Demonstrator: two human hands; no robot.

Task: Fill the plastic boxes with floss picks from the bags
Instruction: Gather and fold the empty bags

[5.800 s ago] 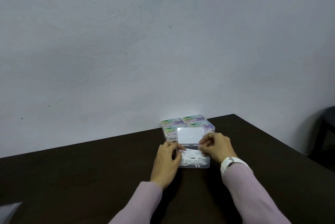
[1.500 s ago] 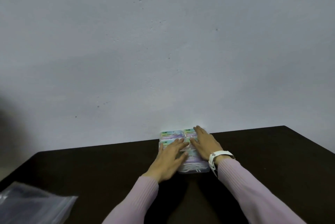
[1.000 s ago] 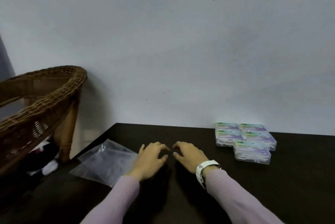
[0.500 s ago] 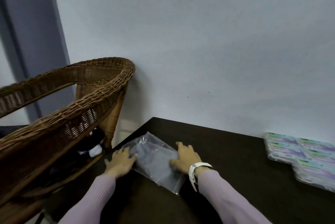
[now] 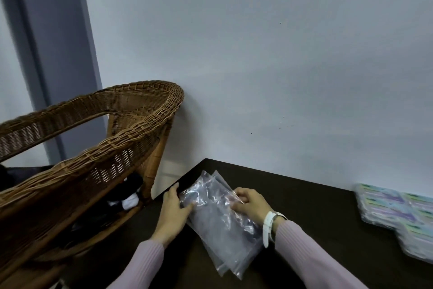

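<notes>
Clear plastic bags (image 5: 220, 220), pinched by left hand (image 5: 172, 215) and right hand (image 5: 249, 204) at six o'clock, look slippery and could slide apart.

Clear bags (image 5: 218, 225), dark table (image 5: 316, 209) – brown woven wicker chair (image 5: 98, 129), pink sleeves (image 5: 311, 258)

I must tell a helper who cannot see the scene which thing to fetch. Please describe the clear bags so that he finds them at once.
Find the dark table beside the wicker chair. At its near left corner, both hands hold the bags: flat, clear, crinkled plastic, unlike the colourful boxes at the right edge.
</notes>
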